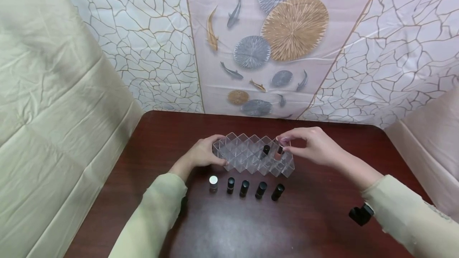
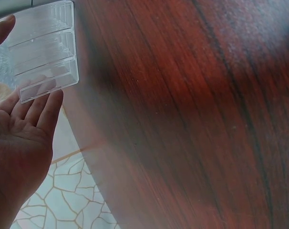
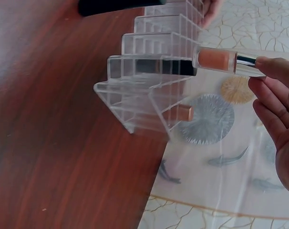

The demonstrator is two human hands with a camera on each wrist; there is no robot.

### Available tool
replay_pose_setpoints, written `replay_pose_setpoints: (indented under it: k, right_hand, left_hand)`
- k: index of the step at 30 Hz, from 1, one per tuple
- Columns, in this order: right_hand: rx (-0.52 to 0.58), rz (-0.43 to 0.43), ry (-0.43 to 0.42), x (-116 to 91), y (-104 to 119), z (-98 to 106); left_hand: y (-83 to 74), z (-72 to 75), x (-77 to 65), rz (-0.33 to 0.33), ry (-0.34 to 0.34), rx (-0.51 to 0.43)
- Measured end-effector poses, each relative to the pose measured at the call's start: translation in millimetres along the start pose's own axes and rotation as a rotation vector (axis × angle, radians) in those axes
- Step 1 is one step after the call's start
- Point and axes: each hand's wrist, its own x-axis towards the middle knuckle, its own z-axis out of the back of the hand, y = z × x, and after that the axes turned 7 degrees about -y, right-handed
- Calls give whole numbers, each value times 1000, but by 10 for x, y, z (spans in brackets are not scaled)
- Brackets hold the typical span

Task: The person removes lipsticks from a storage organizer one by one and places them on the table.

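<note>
R hand (image 1: 316,146) pinches a peach tube (image 3: 213,59), thumb + finger, at the top of the clear box (image 1: 247,155), R end; can't tell if its tip is in. L hand (image 1: 201,152) grips the box's L end. In so far: 2, a black tube (image 1: 266,150) + a copper-top tube (image 3: 185,113). Still out: row of 5 tubes (image 1: 244,188) on the table (image 1: 322,202), near side.

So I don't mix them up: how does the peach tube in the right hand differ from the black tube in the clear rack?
The peach tube shows its colour through a clear case; the black tube looks dark instead. The fingers of the right hand pinch the peach tube, while the black tube stands in a compartment of the clear rack. Both are slim.
</note>
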Motion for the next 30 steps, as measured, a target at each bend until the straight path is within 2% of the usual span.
replay_pose_setpoints:
  k: [13,30]
  right_hand:
    - [-18,-12,-44,-427,-17,52]
    - [3,51,-73,-853,-11,-164]
  left_hand:
    - [69,-34,42,-2,5,-9]
    - [81,-33,58,-10,9,-18]
